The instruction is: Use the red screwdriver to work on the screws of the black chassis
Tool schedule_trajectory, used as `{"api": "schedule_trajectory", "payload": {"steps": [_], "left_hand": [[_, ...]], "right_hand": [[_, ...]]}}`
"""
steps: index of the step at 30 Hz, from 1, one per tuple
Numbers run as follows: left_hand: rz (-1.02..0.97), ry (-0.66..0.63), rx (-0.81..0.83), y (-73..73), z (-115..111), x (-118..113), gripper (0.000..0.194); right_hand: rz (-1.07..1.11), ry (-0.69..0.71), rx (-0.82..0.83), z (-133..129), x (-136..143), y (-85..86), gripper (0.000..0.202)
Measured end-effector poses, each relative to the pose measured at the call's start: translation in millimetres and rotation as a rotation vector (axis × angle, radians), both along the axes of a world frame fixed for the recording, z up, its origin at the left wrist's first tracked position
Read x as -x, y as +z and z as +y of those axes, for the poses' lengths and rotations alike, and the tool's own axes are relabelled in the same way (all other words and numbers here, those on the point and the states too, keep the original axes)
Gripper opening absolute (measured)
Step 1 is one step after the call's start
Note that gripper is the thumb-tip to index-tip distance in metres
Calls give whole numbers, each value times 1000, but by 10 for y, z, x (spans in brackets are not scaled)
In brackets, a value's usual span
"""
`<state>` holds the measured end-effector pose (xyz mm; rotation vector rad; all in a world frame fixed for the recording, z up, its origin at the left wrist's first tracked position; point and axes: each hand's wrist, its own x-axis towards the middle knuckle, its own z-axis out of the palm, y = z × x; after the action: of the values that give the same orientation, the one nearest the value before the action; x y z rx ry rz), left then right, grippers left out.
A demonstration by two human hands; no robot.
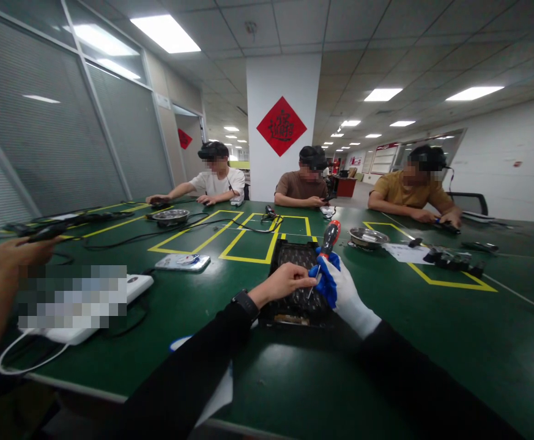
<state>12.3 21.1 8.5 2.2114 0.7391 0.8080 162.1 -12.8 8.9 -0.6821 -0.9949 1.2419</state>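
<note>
My right hand (342, 293), in a white glove with blue palm and fingers, is wrapped round a screwdriver (330, 237) with a black and red handle. The handle points up and away; its thin shaft slants down to the left. My left hand (287, 283), bare with a dark watch on the wrist, is closed in a pinch beside the shaft. What its fingertips hold, if anything, is too small to make out. Beneath both hands lies a black tray (289, 252) with rows of small hollows, partly covered by them.
Left of my arms are a phone-like device (183, 263) and a white power bank-like box (139, 284) with cables. Metal bowls (170, 216) (368, 238) stand farther off. Black parts (454, 261) lie at right near a paper. Three people sit opposite; another person's hand (19, 253) reaches in at left.
</note>
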Motion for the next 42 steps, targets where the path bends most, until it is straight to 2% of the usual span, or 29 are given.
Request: {"api": "schedule_trajectory", "payload": {"steps": [5, 11, 18, 24, 28, 34, 42], "left_hand": [[-63, -50, 147, 13, -41, -10, 44], [-37, -94, 174, 3, -99, -42, 44], [-30, -112, 257, -46, -99, -46, 44], [-22, -248, 264, -32, -126, -29, 37], [7, -223, 278, -40, -129, -22, 37], [19, -157, 214, -55, -107, -13, 38], [-45, -257, 334, -52, -136, -27, 33]], "right_hand": [[-26, -24, 4, -53, 1, 36, 36], [-20, -61, -13, -64, 6, 31, 41], [-22, 190, -74, -49, -42, 16, 42], [-104, 118, -69, -85, -16, -11, 38], [-128, 70, -79, -75, -9, -16, 34], [-57, 205, -57, -79, -54, 17, 44], [-143, 72, -92, -94, -9, -15, 34]]}}
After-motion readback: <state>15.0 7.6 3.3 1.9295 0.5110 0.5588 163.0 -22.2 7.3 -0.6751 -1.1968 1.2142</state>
